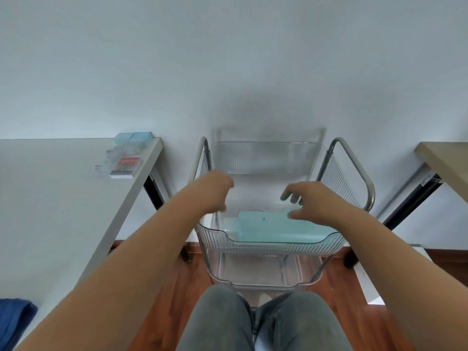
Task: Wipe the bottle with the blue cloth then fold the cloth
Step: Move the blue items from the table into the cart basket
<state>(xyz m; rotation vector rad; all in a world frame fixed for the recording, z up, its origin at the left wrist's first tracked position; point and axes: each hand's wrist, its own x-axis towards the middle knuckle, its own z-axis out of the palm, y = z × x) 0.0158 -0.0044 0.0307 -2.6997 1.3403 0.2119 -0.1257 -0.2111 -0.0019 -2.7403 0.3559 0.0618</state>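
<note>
A bottle (273,228) of pale blue-green liquid lies on its side in the top clear tray (271,245) of a small cart, its neck pointing left. My left hand (215,192) hovers above the tray's left side with fingers curled down, holding nothing. My right hand (307,200) hangs just over the bottle's far right part, fingers spread, apart from it. The blue cloth (15,319) lies bunched at the near left corner of the white table, far from both hands.
The cart has metal side rails (354,163) and a lower clear tray (263,274). The white table (50,198) on the left carries small boxes (125,165). A wooden table (448,163) stands at the right. My grey-trousered knees (260,323) are below the cart.
</note>
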